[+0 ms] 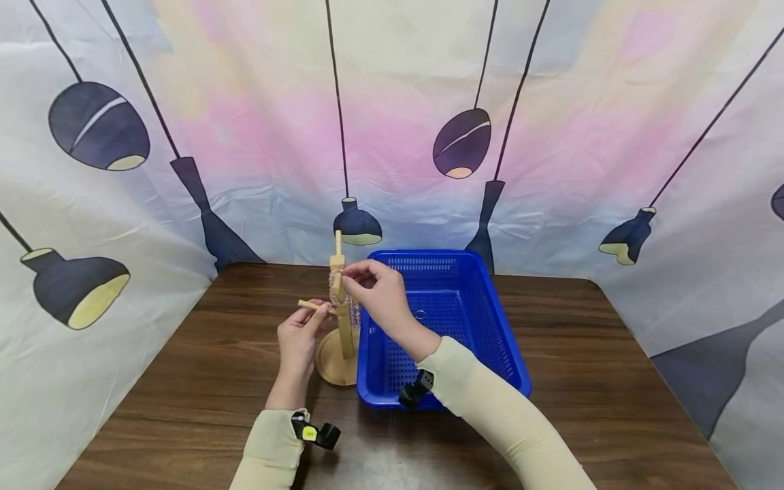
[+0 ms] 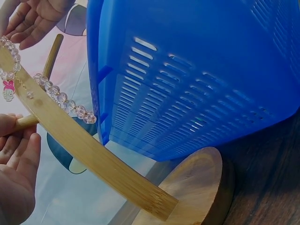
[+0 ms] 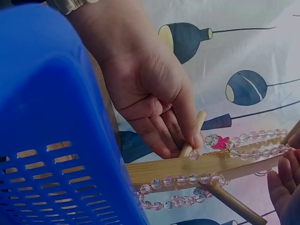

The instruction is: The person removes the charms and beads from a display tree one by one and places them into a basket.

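Note:
A wooden stand with a slim post (image 1: pixel 346 337), side pegs and a round base (image 1: pixel 329 364) stands on the table. My left hand (image 1: pixel 298 337) pinches one peg (image 2: pixel 26 123) between thumb and fingers. Higher up, my right hand (image 1: pixel 382 299) pinches the upper end of a clear pink beaded bracelet (image 3: pixel 253 136), which lies against the post. A pink cartoon charm (image 2: pixel 8 89) and a thin chain dangle from that bracelet, close to the left fingertips. More beaded strands (image 2: pixel 65 101) hang from the peg on the opposite side.
Right beside the stand is a blue perforated basket (image 1: pixel 517 361), under my right forearm. Inside it lies a small shiny loop (image 1: pixel 420 315). The brown wooden table (image 1: pixel 588 381) meets a cloth backdrop (image 1: pixel 275 136) printed with lamps.

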`<move>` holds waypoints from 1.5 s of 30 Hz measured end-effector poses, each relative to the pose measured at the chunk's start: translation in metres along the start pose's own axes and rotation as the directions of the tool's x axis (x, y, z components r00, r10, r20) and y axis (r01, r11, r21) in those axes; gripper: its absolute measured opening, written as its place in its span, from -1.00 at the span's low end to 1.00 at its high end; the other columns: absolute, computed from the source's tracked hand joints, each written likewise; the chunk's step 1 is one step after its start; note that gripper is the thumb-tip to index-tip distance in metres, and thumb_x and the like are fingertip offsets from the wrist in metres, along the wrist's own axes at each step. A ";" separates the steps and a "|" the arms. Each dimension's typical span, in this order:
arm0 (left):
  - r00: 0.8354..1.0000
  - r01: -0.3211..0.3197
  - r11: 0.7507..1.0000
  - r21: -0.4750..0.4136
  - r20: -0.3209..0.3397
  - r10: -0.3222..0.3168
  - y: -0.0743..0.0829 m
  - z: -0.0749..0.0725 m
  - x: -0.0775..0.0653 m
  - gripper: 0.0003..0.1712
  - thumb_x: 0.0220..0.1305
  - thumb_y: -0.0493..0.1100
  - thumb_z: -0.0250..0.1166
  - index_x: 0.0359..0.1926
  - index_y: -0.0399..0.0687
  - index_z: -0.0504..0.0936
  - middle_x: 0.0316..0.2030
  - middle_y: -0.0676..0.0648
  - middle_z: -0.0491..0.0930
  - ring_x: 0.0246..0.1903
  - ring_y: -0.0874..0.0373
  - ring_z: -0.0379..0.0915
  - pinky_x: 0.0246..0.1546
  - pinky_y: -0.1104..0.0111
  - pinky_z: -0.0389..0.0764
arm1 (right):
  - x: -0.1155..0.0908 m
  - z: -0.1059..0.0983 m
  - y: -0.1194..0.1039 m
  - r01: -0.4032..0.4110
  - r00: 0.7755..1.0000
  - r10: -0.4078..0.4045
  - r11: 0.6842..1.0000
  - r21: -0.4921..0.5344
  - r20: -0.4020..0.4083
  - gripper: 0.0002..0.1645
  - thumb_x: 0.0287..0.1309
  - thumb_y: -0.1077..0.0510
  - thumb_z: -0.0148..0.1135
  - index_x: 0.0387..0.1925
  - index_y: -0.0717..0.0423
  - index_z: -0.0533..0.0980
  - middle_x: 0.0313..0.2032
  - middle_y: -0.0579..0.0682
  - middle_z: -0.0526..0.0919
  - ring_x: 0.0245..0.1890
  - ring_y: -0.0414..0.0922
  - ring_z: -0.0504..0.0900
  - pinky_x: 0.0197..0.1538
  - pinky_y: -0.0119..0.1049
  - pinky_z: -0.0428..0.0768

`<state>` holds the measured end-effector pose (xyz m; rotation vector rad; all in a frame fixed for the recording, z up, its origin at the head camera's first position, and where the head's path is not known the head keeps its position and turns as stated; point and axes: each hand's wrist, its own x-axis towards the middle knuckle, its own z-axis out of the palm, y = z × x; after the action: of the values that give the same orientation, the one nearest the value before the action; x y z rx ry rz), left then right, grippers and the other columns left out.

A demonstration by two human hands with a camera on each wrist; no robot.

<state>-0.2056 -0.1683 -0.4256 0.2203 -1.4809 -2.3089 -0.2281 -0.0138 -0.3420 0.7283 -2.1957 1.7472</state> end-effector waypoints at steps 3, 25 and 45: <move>1.000 -0.003 1.000 0.016 -0.006 0.004 -0.001 0.000 0.000 -0.72 0.38 -0.47 0.24 -0.36 -0.05 0.74 -0.48 0.17 0.73 -0.43 0.42 0.67 -0.35 0.61 0.75 | 0.000 0.000 -0.001 -0.004 1.000 0.004 1.000 -0.004 0.008 -0.83 0.28 0.24 0.35 -0.14 0.24 0.69 -0.21 0.21 0.76 -0.25 -0.11 0.66 -0.18 -0.57 0.66; 1.000 -0.015 0.999 0.032 -0.013 0.015 0.001 0.002 -0.002 -0.67 0.37 -0.45 0.26 -0.40 0.05 0.73 -0.50 0.20 0.74 -0.45 0.42 0.67 -0.37 0.60 0.75 | -0.002 -0.004 -0.008 -0.036 0.999 0.034 0.997 0.064 0.039 -0.85 0.26 0.29 0.35 -0.18 0.31 0.67 -0.22 0.29 0.73 -0.35 -0.41 0.56 -0.23 -0.64 0.62; 0.999 -0.038 0.999 0.003 -0.015 0.038 -0.001 0.001 -0.001 -0.61 0.37 -0.49 0.23 -0.42 0.08 0.73 -0.49 0.19 0.73 -0.45 0.44 0.66 -0.37 0.61 0.74 | -0.008 -0.010 -0.020 -0.037 0.996 0.029 0.995 0.091 0.090 -0.88 0.27 0.34 0.33 -0.20 0.37 0.66 -0.15 0.31 0.73 -0.19 0.00 0.78 -0.09 -0.47 0.78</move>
<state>-0.2051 -0.1661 -0.4263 0.2075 -1.4683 -2.2706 -0.2125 -0.0060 -0.3266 0.8104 -2.2073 1.8787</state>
